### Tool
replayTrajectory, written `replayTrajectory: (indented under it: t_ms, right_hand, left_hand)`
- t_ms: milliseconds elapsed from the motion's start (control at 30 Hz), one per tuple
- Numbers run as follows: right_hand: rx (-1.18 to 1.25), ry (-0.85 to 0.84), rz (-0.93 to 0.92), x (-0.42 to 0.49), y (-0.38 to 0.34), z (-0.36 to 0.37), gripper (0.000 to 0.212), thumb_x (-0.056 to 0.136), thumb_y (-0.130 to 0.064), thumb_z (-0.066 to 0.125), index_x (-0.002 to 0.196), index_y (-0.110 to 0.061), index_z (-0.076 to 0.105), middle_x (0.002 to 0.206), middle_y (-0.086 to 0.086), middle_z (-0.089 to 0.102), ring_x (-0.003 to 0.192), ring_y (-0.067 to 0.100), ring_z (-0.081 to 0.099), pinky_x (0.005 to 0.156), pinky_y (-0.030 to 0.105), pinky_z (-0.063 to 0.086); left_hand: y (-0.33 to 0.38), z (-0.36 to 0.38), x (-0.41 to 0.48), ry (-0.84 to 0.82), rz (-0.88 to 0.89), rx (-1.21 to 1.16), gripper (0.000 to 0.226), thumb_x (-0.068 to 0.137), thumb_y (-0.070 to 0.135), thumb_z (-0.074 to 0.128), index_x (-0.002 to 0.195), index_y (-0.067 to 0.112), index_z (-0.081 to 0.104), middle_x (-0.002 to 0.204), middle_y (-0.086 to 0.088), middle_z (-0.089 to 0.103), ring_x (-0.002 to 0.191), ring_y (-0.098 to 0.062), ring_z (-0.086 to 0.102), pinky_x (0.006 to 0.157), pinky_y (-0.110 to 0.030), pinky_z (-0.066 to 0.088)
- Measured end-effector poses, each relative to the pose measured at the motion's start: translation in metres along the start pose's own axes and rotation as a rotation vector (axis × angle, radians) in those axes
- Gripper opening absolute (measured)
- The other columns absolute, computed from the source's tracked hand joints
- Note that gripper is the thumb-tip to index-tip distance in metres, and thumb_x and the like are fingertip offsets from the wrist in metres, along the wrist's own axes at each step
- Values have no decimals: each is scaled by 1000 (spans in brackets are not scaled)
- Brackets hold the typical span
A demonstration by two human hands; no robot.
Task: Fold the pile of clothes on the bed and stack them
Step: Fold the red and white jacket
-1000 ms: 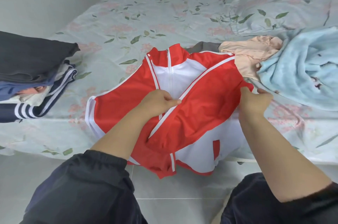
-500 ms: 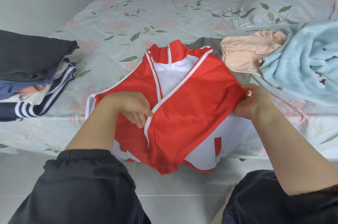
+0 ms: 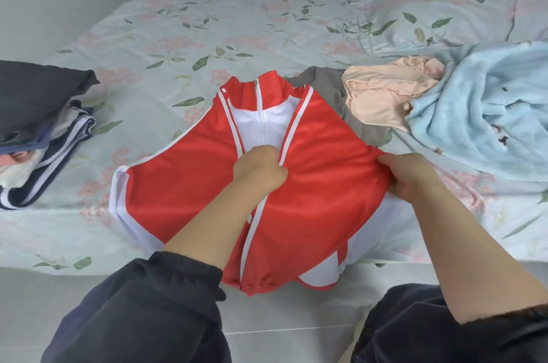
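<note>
From the head camera, a red and white zip-up track jacket (image 3: 311,184) lies front-up at the near edge of the floral-sheeted bed (image 3: 207,36), its hem hanging over the side. The left hand (image 3: 259,170) has its fingers curled, pinching the white-piped edge of the sleeve folded across the chest, seemingly to pin it at the centre line. The right hand (image 3: 406,176) pinches the jacket's right-hand fold, apparently drawing the cloth taut so the crease sits straight. A stack of folded dark and striped clothes (image 3: 38,113) waits at the left. A crumpled peach garment (image 3: 385,95), a grey one (image 3: 326,87) and a fluffy pale-blue blanket (image 3: 489,113) lie unfolded at the right.
</note>
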State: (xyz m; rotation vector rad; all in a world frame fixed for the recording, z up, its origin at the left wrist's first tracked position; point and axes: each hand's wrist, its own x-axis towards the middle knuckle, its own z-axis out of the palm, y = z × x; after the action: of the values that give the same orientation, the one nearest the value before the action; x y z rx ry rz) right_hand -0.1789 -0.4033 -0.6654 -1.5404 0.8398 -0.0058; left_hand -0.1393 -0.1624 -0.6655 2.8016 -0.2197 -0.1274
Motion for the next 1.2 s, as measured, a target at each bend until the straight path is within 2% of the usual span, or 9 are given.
replayTrajectory:
  t_ms: [133,233,300,400,600,767,933,1000,1200]
  right_hand:
    - [-576,26,-140,7,-5,-17,27,81,-11,65,59,-2,54,50,11,59,46,22,59,47,21,45]
    - [-977,205,-313,8,-5,-13,27,87,-27,57,77,-1,61,72,14,66,79,31,68,61,26,43]
    - [-957,378,-562,7,-4,-2,28,91,-27,52,97,-1,59,96,20,64,97,38,61,72,35,41]
    - [-959,368,-746,11,5,18,32,97,-25,43,95,3,57,97,27,63,95,41,57,80,43,43]
    - [-1150,387,-675,29,11,24,45,99,-37,37,90,-2,64,92,21,67,89,38,62,67,34,37]
    - [-1340,496,-748,19,-1,41,27,90,-16,48,112,-2,56,117,20,55,113,37,48,94,44,36]
    - [-1276,89,-1120,-3,5,87,54,97,-38,40,145,-14,34,155,11,25,144,30,18,114,51,10]
    - [-1365,-26,-1027,2,14,94,58,99,-47,27,151,-22,20,160,0,12,147,20,6,116,51,3]
    - [-1319,165,-750,13,11,107,62,98,-47,18,152,-17,14,161,3,5,147,20,-2,115,55,-1]
  left_hand:
    - [-2,-9,11,-131,-95,-29,16,80,25,58,69,16,49,73,-2,54,69,-21,56,58,-28,40]
    - [-4,-7,16,-55,-38,-54,14,83,30,57,90,18,57,92,-2,61,88,-24,60,68,-30,43]
    - [-2,-1,18,51,-19,-151,26,86,34,55,109,22,58,103,0,64,97,-25,59,73,-29,42]
    - [3,11,28,165,7,-290,34,89,26,55,122,23,55,104,-2,67,103,-27,60,73,-28,39]
    - [5,19,31,297,140,-118,41,91,20,53,132,22,51,101,-11,64,99,-31,57,77,-36,46]
    - [-18,0,31,339,253,4,45,89,21,56,133,12,51,122,-10,58,118,-30,44,95,-40,40]
    - [-62,-6,29,90,23,193,60,101,40,29,153,19,9,160,-5,10,147,-27,2,117,-48,8]
    - [-80,-3,27,-30,18,212,61,100,50,18,153,26,1,161,0,1,148,-24,-6,117,-49,0]
    - [-109,-5,30,-4,11,235,62,98,55,11,153,28,6,161,4,1,148,-19,-6,117,-48,-3]
